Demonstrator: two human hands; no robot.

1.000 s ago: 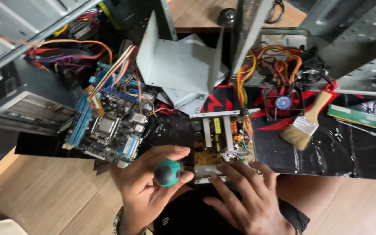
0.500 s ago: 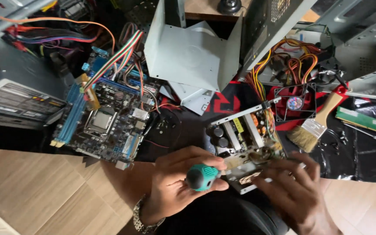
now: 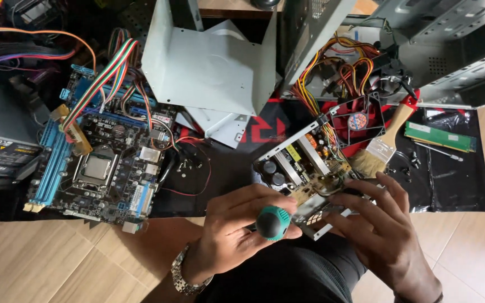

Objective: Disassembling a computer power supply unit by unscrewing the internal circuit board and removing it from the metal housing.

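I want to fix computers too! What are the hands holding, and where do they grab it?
The left hand grips a screwdriver by its green handle. The right hand steadies the open power supply at its near edge.

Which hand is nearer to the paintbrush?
The right hand: its fingertips lie just below the paintbrush. The left hand, holding the screwdriver, sits farther left.
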